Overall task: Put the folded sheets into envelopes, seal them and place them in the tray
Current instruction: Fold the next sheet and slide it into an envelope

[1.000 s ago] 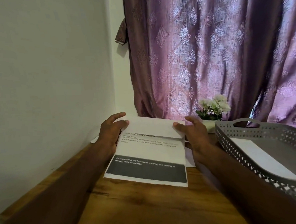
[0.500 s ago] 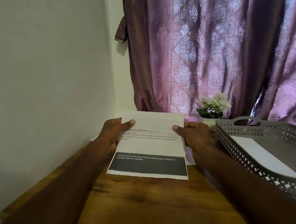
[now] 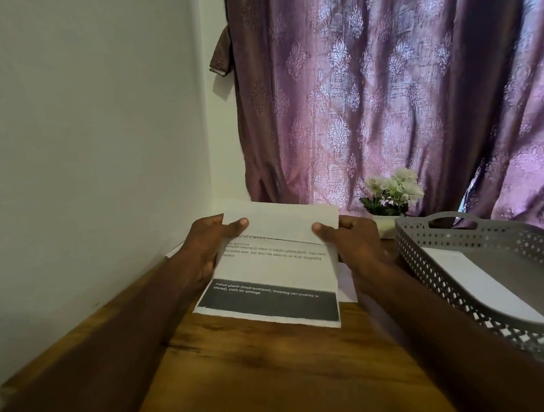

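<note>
Head view: the task looks early. One white envelope (image 3: 479, 288) already lies in the tray (image 3: 444, 278) on the right; whether it is sealed cannot be told. The printed sheet (image 3: 268, 269) is only being folded, its top flap bent toward the person, its near edge on the bench (image 3: 259, 381). Inserting, sealing and placing remain. The left hand (image 3: 209, 244) and right hand (image 3: 352, 242) reach forward, thumb and fingers pinching the flap's two sides.
</note>
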